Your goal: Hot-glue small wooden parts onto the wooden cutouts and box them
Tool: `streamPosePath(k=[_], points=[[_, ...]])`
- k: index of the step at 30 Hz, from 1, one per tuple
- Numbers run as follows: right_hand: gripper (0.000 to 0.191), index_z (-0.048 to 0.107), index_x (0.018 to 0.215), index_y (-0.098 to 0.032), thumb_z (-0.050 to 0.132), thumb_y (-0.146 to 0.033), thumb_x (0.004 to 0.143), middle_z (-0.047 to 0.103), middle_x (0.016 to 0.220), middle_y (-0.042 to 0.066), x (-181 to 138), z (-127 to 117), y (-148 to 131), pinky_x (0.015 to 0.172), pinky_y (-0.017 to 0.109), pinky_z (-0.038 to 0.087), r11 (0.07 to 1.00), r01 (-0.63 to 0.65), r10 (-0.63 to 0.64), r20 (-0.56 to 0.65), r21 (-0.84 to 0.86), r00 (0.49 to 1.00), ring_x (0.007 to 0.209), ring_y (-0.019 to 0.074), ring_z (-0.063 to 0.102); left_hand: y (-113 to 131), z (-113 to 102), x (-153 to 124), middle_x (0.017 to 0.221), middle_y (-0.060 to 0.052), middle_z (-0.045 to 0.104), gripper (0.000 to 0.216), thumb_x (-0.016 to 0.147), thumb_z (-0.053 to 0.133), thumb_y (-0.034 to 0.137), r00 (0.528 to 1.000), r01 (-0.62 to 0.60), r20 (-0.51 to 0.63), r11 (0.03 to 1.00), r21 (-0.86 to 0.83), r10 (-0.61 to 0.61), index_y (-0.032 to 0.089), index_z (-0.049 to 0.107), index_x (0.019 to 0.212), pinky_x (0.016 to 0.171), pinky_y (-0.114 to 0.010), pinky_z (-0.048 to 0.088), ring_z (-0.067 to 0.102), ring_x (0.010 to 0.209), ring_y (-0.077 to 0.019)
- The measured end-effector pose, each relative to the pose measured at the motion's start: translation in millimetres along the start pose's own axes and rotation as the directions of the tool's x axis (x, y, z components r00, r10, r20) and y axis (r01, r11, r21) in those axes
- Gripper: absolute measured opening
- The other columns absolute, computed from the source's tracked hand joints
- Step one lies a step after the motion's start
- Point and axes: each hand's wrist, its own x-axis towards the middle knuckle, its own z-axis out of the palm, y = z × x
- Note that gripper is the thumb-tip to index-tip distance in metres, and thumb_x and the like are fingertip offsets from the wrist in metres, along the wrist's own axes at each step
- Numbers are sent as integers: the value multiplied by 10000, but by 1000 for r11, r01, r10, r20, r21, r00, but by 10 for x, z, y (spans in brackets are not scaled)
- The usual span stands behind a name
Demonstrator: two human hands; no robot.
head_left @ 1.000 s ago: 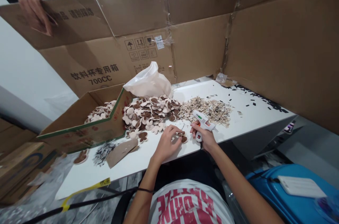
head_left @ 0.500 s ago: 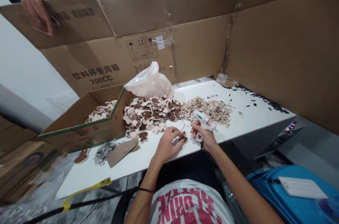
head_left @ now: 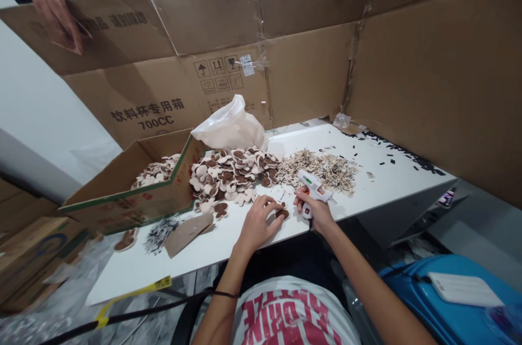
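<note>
Near the table's front edge, my left hand (head_left: pixel 260 221) curves over a brown patch with a pale rim (head_left: pixel 282 214), thumb and fingertips closed at its edge, partly hiding it. To the right, my right hand (head_left: pixel 317 213) is wrapped around a white glue gun (head_left: pixel 313 186) with a green mark and an orange part. The gun's nozzle points right, away from the patch. Just behind the hands lies a heap of similar brown and cream patches (head_left: pixel 232 173). Beside that heap is a pile of small beige strips (head_left: pixel 322 168).
A cardboard box (head_left: pixel 134 206) with more patches stands left, near brown card pieces (head_left: pixel 188 234) and dark slivers (head_left: pixel 159 236). A white bag (head_left: pixel 232 126) sits behind the heap. Tall cardboard (head_left: pixel 305 70) walls the back; another person's hand (head_left: pixel 61 24) rests on its top left. Black bits (head_left: pixel 408 154) lie right.
Almost nothing differs. My left fingertips have shifted very slightly at the patch; my right hand and the glue gun stay in place.
</note>
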Motion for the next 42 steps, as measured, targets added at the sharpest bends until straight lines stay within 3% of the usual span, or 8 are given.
streamPosePath(k=[15,22,34,42], points=[[342,687,801,-196,892,-468,776,716,676,24,-5,0,-1,456,223,411,1000,-5,5,-12,8,1000,471,122,573,-5,45,-33,1128,-84,656,139,999,667,279,998,-61,-6,987,146,63,265,734,1120,918,-412,525,610,1038,-245],[331,700,825,-199,905,-454,768,713,672,22,-9,2,6,474,236,457,999,-6,7,-16,33,1000,478,131,585,63,42,-35,1124,-80,660,146,1019,631,251,998,-59,10,985,164,58,266,742,1111,892,-416,526,594,1032,-245],[347,697,833,-199,894,-478,772,725,687,29,13,-26,47,453,242,427,1000,-9,10,-17,2,1000,476,139,585,145,32,-27,1159,-80,646,159,1002,639,223,999,-32,29,974,222,26,276,756,1095,900,-440,532,598,1044,-256],[356,694,814,-202,892,-494,769,723,687,31,3,-6,14,468,249,438,1000,-11,11,-8,-6,1000,480,140,581,75,63,-91,1249,-90,628,362,962,687,218,994,52,-100,998,42,-48,269,610,1312,1016,-440,526,604,1174,-265]])
